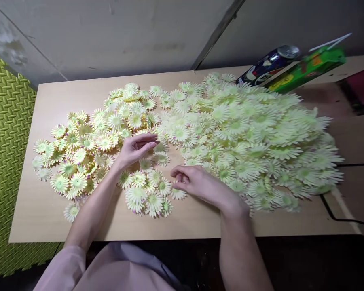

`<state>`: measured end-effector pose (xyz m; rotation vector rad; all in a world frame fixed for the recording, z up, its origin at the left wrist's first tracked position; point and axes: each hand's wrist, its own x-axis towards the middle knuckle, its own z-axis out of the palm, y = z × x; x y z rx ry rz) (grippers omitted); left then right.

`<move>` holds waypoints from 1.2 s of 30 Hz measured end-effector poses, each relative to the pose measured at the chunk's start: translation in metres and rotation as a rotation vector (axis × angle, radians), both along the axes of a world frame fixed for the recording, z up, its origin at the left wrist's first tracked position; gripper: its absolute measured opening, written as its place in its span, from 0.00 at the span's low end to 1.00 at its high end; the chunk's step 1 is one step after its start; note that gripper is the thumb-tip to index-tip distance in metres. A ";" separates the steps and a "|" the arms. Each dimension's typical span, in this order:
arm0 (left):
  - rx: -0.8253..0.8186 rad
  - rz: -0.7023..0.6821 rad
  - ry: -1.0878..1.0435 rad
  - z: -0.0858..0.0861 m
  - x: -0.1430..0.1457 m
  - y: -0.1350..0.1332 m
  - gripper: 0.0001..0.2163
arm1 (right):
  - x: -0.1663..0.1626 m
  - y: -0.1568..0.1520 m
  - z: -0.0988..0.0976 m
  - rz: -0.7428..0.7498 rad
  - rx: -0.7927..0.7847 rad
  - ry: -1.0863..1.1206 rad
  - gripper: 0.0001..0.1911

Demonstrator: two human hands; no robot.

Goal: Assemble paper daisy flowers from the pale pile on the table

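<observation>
Left hand: the left hand [136,148] hovers low over the table with its fingers stretched out and loosely spread. It holds nothing that shows, and its fingertips point at the edge of the big heap.
Right hand: the right hand [200,184] rests on the table with its fingers curled inward. Its fingertips [176,176] are just above one loose flower, but whether they pinch it cannot be told.
Flowers at the hands: a small cluster of pale yellow artificial daisy heads [148,192] lies flat between and in front of both hands.
Left group: a flat spread of yellow daisy heads with purple petal tips [85,149] covers the left part of the light wooden tabletop [42,218], mostly one layer deep.
Right group: a big heap of pale yellow-green daisy heads [255,137] is piled thick and fills the right half.
Progress, as a judgement: the smaller share seems laid out on the left and at the front. By far the greater share sits unspread in the heap, so most of the work looks to remain.
Surroundings: a dark blue spray can [268,64] and a green cardboard box [306,68] lie behind the heap. A green embossed foam mat [6,161] borders the table on the left.
</observation>
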<state>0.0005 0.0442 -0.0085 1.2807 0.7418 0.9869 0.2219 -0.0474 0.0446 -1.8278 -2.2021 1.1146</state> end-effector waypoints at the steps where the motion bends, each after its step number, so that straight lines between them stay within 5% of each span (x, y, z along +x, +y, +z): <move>1: 0.002 0.005 -0.008 0.000 0.000 0.000 0.19 | 0.002 -0.001 -0.005 -0.015 0.025 0.012 0.04; 7: -0.004 0.055 0.032 0.003 -0.001 -0.001 0.19 | 0.015 0.003 -0.011 -0.461 0.678 -0.033 0.14; 14: 0.013 0.041 0.049 0.001 -0.004 0.000 0.20 | -0.041 -0.012 -0.013 0.061 0.295 0.136 0.16; 19: -0.014 0.034 0.048 0.002 -0.003 -0.001 0.21 | -0.028 -0.006 -0.035 -0.100 0.405 0.166 0.11; 25: -0.033 0.053 0.060 0.005 -0.002 -0.003 0.20 | -0.005 0.000 -0.026 -0.415 0.863 -0.059 0.24; 31: -0.055 0.050 0.028 0.005 -0.001 -0.004 0.20 | -0.041 -0.052 0.002 0.087 0.349 0.060 0.17; 33: -0.047 0.047 0.029 0.003 -0.001 -0.003 0.20 | -0.048 -0.068 0.003 0.213 0.314 0.040 0.23; 36: -0.044 0.057 0.041 0.000 0.000 -0.002 0.20 | -0.050 -0.077 -0.006 0.248 0.328 0.025 0.15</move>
